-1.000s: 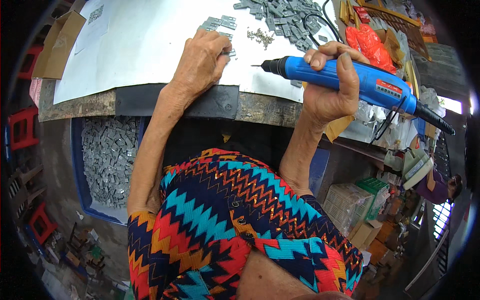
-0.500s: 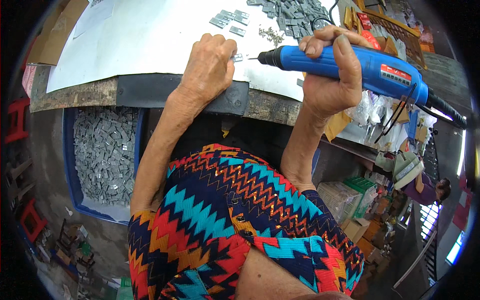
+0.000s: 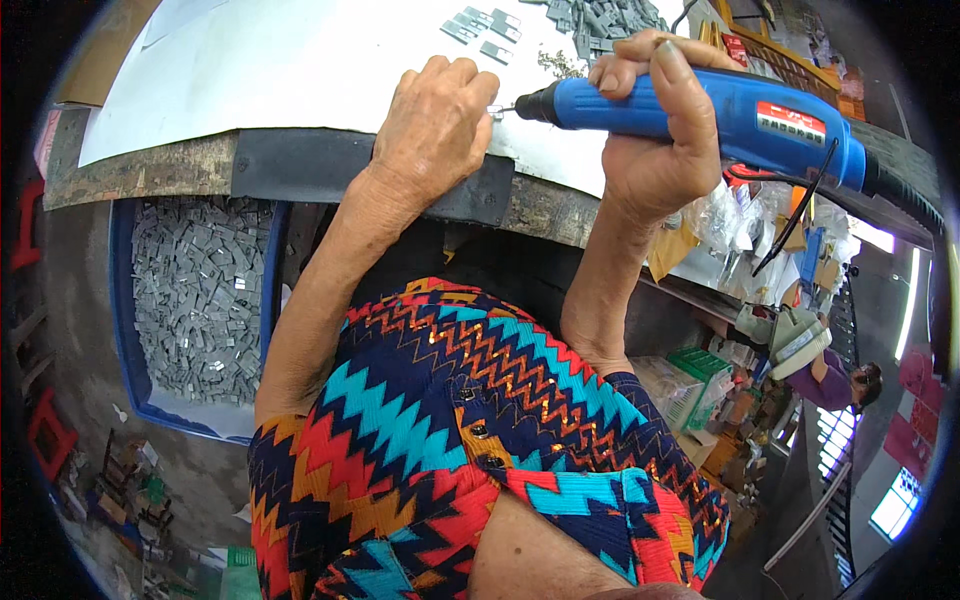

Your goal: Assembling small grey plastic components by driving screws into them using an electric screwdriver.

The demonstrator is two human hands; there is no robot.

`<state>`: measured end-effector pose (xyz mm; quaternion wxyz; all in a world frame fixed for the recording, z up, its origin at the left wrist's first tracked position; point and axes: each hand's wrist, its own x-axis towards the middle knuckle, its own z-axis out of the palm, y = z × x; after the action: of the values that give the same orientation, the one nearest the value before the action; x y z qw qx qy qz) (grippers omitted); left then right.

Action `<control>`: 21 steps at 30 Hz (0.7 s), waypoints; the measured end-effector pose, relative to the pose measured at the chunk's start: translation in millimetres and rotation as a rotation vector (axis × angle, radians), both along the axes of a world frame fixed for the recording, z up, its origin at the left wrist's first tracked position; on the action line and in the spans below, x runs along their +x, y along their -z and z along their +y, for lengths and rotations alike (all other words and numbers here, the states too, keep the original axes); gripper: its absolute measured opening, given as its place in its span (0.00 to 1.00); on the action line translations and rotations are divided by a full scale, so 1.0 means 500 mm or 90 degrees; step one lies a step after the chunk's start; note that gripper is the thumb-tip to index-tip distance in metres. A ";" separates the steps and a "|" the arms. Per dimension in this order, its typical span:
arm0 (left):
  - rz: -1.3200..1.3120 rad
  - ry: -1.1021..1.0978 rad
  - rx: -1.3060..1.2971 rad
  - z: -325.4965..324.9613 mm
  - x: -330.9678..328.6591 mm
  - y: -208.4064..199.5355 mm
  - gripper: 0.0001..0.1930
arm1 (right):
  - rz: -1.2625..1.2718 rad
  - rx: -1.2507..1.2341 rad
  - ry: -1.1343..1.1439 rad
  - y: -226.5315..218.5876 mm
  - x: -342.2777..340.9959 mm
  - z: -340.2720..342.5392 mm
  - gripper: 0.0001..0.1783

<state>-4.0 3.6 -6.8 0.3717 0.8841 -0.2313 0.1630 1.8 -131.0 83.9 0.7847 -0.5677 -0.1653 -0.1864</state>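
Observation:
My right hand [image 3: 665,125] is wrapped round a blue electric screwdriver [image 3: 640,103], held level with its bit pointing left. Close by, my left hand [image 3: 432,125] is closed on a small grey plastic piece [image 3: 495,112], most of which my fingers hide. The bit's tip is at that piece; whether they touch I cannot tell. Several matching grey pieces [image 3: 482,27] lie in rows on the white sheet beyond my left hand. Near the tool's nose is a scatter of tiny screws [image 3: 560,64].
A heap of grey pieces [image 3: 610,22] lies at the back of the white-covered table [image 3: 260,75]. A blue bin [image 3: 122,320] full of grey pieces stands on the floor at left. The tool's black cable [image 3: 905,195] runs off right. Another person [image 3: 828,378] is far right.
The whole view has shifted slightly. The bit has come nearer to the grey piece at my left fingers, and both hands keep their grip.

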 end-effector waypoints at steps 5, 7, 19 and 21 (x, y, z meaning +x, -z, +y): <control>0.011 0.012 -0.045 0.000 0.002 0.002 0.06 | -0.021 -0.066 0.000 0.000 0.005 0.001 0.11; 0.015 0.013 -0.061 0.001 0.003 0.002 0.05 | -0.019 -0.071 0.001 0.002 0.006 0.003 0.11; 0.037 0.014 -0.066 0.001 0.004 0.002 0.05 | -0.042 -0.081 -0.009 0.000 0.011 0.019 0.09; 0.038 0.017 -0.063 0.002 0.005 0.003 0.05 | -0.032 -0.093 0.003 0.000 0.010 0.022 0.09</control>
<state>-1.6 4.5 -8.4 0.4239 0.8660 -0.2236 0.1429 6.9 -120.1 84.1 0.7362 -0.6191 -0.1965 -0.1900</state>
